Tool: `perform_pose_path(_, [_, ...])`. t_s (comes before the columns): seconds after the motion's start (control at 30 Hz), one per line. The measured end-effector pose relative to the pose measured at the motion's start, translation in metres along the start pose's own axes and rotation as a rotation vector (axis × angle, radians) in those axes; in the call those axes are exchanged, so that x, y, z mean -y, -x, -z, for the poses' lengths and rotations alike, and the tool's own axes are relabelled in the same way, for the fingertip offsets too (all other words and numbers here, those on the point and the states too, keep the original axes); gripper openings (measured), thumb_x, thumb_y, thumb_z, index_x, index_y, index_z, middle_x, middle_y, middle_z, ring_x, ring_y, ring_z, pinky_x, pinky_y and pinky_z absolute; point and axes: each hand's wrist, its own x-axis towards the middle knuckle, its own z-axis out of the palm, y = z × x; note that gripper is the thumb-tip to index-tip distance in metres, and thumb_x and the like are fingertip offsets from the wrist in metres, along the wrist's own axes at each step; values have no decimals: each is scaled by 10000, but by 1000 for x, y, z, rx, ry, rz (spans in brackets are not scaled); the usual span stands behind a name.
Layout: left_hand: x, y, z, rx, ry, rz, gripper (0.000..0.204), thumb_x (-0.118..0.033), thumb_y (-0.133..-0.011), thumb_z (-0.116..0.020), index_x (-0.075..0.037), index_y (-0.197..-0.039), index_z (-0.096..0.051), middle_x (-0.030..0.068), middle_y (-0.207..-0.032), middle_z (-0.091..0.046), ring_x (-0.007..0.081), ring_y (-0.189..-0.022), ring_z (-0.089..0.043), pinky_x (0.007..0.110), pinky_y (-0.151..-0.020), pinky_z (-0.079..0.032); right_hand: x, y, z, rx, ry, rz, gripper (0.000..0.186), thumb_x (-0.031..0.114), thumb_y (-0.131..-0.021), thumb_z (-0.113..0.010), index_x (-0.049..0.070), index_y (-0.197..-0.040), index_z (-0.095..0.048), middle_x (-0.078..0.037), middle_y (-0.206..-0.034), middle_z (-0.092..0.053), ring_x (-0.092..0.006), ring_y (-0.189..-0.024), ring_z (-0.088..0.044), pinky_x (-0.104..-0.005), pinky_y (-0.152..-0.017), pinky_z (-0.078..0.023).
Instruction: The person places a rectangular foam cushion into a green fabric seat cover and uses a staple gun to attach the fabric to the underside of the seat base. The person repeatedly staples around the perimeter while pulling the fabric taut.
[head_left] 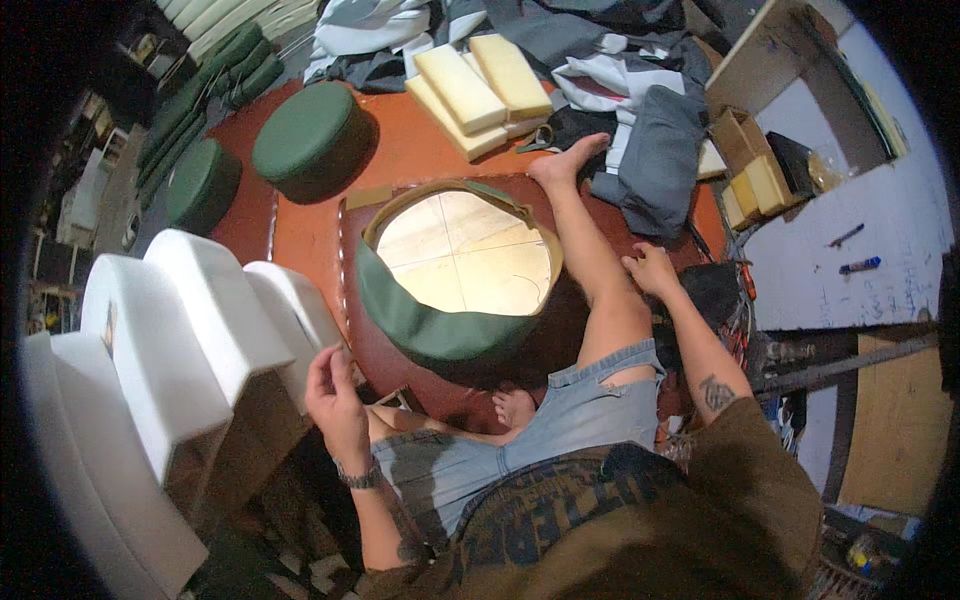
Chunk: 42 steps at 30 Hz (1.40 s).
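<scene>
Brown shirt (650,520) fronts slack green fabric (440,338) ringing a wooden disc (475,262).

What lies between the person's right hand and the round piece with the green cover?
In the head view, the person's bare right lower leg lies between the right hand and the green cover.

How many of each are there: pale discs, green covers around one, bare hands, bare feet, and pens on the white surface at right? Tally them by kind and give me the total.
Pale disc: 1
Green cover: 1
Hands: 2
Feet: 2
Pens: 2
Total: 8
</scene>
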Motion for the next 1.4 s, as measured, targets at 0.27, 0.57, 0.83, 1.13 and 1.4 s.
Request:
perform_pose_path(0.27, [33,-80,-119,176,-688,-562,421,-269,-973,-708,-70,-1342,-670,197,-1497,-560,401,-1390,-508,485,-1173,-391,217,17,-26,60,-250,662,637,323,-887,-772,120,-1459,-578,-210,-1553,-477,-408,-1394,-483,-482,-1145,-430])
perform_pose_path(0.57, [104,-147,-81,213,-718,152,533,-375,-890,-768,35,-1226,-717,280,-1240,-705,415,-1129,-692,496,-983,-529,254,65,-93,430,156,552,867,691,-960,-539,267,-1671,-284,-160,-1762,-65,-517,-1587,35,-825,-1162,-16])
perform_pose_path(0.83, [95,-99,-39,115,-670,8,356,-304,-900,-759,-24,-1118,-783,242,-942,-768,383,-865,-753,459,-812,-572,234,82,-67,525,279,747,1166,649,-724,-837,303,-1673,-255,-252,-1740,-57,-576,-1566,15,-822,-1159,-84])
perform_pose_path(1.13, [108,-151,-65,8,-330,-172,120,-122,-927,-704,-14,-965,-668,133,-916,-756,222,-842,-716,359,-779,-550,272,50,-72,664,367,777,1396,651,-611,-907,292,-1700,-111,-244,-1747,38,-573,-1568,65,-830,-1151,-92])
perform_pose_path(1.4, [90,-205,-114,174,-805,-193,379,-278,-866,-774,-58,-1174,-752,193,-1113,-766,387,-982,-734,469,-862,-565,264,60,-77,592,302,732,1462,619,-560,-941,226,-1698,-111,-194,-1760,9,-534,-1584,34,-800,-1180,-91])
